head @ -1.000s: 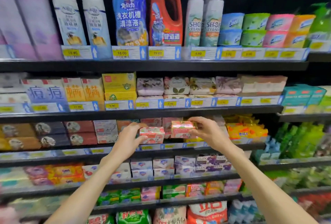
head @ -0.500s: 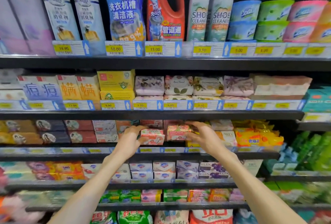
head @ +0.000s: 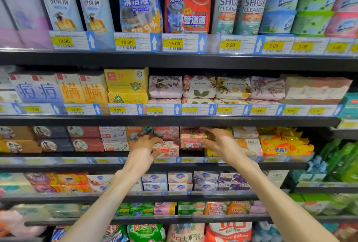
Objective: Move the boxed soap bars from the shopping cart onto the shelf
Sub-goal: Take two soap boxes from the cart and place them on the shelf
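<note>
Both my hands reach into the third shelf [head: 58, 166] from the top. My left hand [head: 142, 149] grips a pink and white boxed soap bar [head: 167, 148] marked Goat Soap, low on the shelf floor. My right hand [head: 220, 143] holds a second pink boxed soap bar [head: 190, 139], set a little higher and to the right, among other pink soap boxes [head: 166, 132] at the back. The shopping cart is out of view.
White Goat Soap boxes [head: 114, 138] and dark wrapped bars stand left of my hands. Yellow soap packs [head: 284, 146] lie to the right. The shelf above carries floral wrapped soaps [head: 199, 87]; the one below holds white and purple boxes [head: 180, 180].
Both hands have pushed forward, carrying the two pink boxes deeper into the shelf. The camera has moved closer to the shelving.
</note>
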`<state>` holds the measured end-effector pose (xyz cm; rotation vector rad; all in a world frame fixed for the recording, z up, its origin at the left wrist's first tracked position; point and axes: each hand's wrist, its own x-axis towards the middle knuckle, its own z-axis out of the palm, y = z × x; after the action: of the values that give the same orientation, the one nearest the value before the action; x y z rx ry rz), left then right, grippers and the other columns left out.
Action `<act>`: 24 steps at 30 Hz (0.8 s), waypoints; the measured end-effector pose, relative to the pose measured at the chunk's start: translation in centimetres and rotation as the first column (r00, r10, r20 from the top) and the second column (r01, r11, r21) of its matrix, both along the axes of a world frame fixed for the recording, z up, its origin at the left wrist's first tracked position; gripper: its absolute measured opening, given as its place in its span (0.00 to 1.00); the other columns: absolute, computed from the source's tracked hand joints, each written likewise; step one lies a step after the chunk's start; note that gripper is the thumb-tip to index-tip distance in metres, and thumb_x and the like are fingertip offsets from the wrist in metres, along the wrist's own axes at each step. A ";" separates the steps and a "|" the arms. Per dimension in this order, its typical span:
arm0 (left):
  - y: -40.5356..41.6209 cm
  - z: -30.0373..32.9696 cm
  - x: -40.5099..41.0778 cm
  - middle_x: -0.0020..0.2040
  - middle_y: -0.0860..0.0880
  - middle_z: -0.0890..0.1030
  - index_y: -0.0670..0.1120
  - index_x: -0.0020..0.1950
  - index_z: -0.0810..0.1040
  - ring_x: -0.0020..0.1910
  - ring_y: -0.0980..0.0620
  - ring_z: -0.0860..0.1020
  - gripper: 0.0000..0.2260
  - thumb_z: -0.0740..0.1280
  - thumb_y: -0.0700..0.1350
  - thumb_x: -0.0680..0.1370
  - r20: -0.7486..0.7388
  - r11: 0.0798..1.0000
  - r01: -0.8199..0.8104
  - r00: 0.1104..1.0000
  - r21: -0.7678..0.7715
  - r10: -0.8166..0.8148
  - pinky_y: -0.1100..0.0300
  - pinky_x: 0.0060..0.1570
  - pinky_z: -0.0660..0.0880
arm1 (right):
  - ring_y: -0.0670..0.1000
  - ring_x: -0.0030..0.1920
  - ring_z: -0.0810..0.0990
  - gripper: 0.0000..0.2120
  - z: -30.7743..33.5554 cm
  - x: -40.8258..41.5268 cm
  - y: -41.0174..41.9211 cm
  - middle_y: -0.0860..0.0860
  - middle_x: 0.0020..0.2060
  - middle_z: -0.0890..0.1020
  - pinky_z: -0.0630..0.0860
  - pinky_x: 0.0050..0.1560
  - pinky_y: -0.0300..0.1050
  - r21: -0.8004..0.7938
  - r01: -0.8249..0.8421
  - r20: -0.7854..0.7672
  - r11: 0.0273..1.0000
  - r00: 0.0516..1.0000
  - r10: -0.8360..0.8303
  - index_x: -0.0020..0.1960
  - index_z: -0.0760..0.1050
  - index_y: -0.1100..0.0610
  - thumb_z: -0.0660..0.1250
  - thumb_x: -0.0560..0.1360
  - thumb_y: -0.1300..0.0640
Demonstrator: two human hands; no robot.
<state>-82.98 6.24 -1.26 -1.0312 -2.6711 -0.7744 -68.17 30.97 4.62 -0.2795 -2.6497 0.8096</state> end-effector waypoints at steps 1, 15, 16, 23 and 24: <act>0.1 -0.1 0.0 0.59 0.49 0.78 0.52 0.65 0.78 0.59 0.47 0.76 0.17 0.72 0.47 0.76 -0.037 1.000 0.007 0.999 -0.011 -0.007 0.50 0.59 0.75 | 0.49 0.67 0.74 0.23 0.0 -0.1 -0.1 0.49 0.67 0.77 0.71 0.67 0.45 -0.008 -0.003 0.002 1.000 1.000 0.003 0.71 0.72 0.51 0.69 0.77 0.49; 0.5 -0.7 -0.2 0.56 0.46 0.81 0.46 0.61 0.81 0.52 0.43 0.77 0.14 0.73 0.42 0.76 -0.233 1.000 0.021 0.972 -0.016 -0.024 0.48 0.49 0.78 | 0.47 0.65 0.75 0.23 -1.1 -0.9 0.0 0.47 0.66 0.78 0.71 0.64 0.39 0.004 -0.005 0.026 1.000 1.000 0.005 0.71 0.73 0.51 0.70 0.77 0.49; 0.5 -0.7 -0.2 0.56 0.45 0.81 0.45 0.61 0.81 0.52 0.42 0.77 0.14 0.73 0.42 0.75 -0.238 1.000 0.017 0.971 -0.022 -0.022 0.47 0.49 0.78 | 0.47 0.65 0.76 0.23 -1.1 -0.9 0.0 0.47 0.66 0.78 0.72 0.63 0.39 0.020 -0.004 0.032 1.000 0.999 0.004 0.70 0.73 0.51 0.70 0.77 0.50; 0.6 -1.4 -0.6 0.59 0.45 0.80 0.45 0.61 0.81 0.54 0.41 0.77 0.14 0.73 0.42 0.76 -0.256 1.000 0.008 0.967 -0.023 -0.014 0.45 0.48 0.79 | 0.55 0.63 0.73 0.22 -2.7 -1.3 -0.3 0.51 0.60 0.82 0.74 0.63 0.50 0.205 0.039 0.083 0.978 0.995 -0.057 0.68 0.76 0.51 0.70 0.76 0.46; 0.6 -1.5 -0.6 0.59 0.45 0.80 0.45 0.61 0.81 0.54 0.41 0.77 0.14 0.73 0.42 0.76 -0.258 1.000 0.006 0.966 -0.023 -0.012 0.45 0.49 0.79 | 0.56 0.62 0.73 0.22 -2.9 -1.4 -0.4 0.51 0.60 0.82 0.73 0.63 0.51 0.230 0.050 0.087 0.972 0.994 -0.072 0.68 0.76 0.51 0.69 0.76 0.45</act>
<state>-83.59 6.83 -2.72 -1.0696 -2.4590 -0.5689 -69.58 30.60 1.68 -0.3447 -2.7754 0.4776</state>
